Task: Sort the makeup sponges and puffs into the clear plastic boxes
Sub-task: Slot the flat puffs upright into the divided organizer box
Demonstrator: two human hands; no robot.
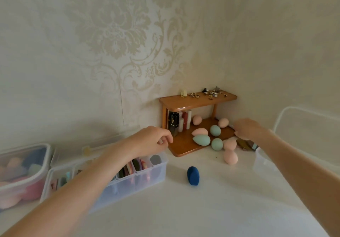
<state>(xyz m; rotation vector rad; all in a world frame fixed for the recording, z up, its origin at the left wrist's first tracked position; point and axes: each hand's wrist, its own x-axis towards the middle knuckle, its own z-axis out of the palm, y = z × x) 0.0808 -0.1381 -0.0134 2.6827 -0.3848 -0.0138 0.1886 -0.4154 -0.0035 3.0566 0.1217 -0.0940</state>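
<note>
While both hands reach for the wooden shelf (185, 145), left hand (150, 141) fingers loosely curled, empty — right hand (245, 128) blurred, grip unclear — take the green sponge (201, 139) at twelve o'clock.

**Soft, dim daylight; wide-angle warp**

Light even and muted, slightly greenish cast, no hard glare. Faint soft shadows on the white bench (202, 209) under the forearms and below the wooden shelf (197, 99). Right hand (246, 129) smeared with motion blur; left hand (152, 140) sharper. Clear boxes (24, 172) at left edge soft, hazy. Strong barrel distortion bends wall and arms toward the corners.
</note>
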